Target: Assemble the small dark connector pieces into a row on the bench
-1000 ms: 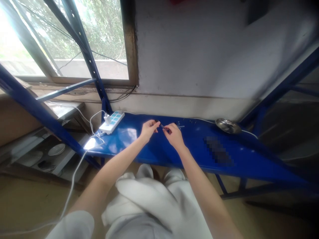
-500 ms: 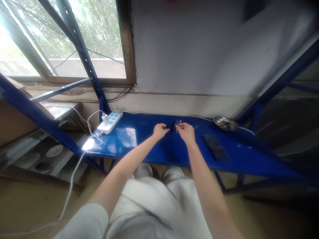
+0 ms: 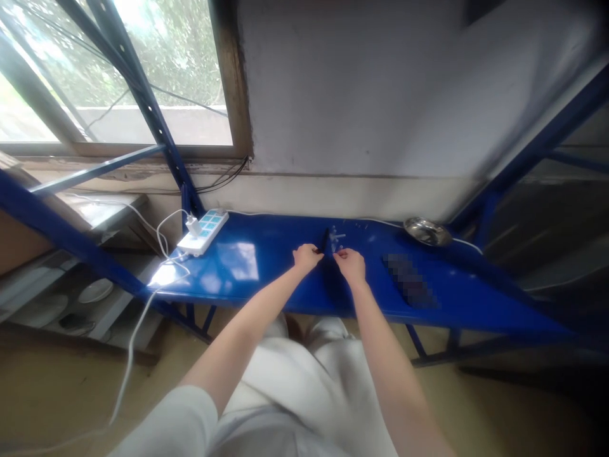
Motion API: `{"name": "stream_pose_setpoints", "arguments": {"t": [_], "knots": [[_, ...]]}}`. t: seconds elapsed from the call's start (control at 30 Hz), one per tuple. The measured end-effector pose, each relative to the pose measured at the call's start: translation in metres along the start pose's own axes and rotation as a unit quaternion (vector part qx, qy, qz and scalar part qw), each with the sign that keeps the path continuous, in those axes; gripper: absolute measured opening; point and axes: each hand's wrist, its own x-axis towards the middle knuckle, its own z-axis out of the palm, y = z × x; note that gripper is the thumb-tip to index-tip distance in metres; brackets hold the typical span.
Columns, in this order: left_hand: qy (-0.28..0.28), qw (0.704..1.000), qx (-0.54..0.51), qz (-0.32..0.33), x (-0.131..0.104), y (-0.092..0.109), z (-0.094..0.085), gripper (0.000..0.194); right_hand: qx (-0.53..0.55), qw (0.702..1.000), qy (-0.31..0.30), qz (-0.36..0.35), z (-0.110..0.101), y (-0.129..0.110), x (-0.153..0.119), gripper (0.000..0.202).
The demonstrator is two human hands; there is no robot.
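- Near the centre of the frame, the left hand (image 3: 307, 255) is pinching a small dark object (image 3: 316, 250) between its fingers.
- Just right of it, the right hand (image 3: 351, 263) is holding its fingers bent together; whether they are grasping anything, I cannot tell.
- Small, pale, translucent pieces (image 3: 337, 237) are lying on the glossy blue worktop (image 3: 276, 236) just above the right hand.
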Motion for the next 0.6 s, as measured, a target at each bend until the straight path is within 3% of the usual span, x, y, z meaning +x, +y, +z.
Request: {"name": "stream_pose_setpoints", "arguments": {"t": [0.27, 0.6], "knots": [[0.003, 1.0, 0.024, 0.01, 0.003, 0.003, 0.017, 0.017, -0.016, 1.0, -0.002, 0.0, 0.012, 0.011, 0.0, 0.02], [0.01, 0.997, 0.069, 0.019, 0.0, 0.007, 0.022, 0.014, -0.069, 0.997, -0.011, -0.014, 0.02, 0.013, 0.004, 0.021]]}}
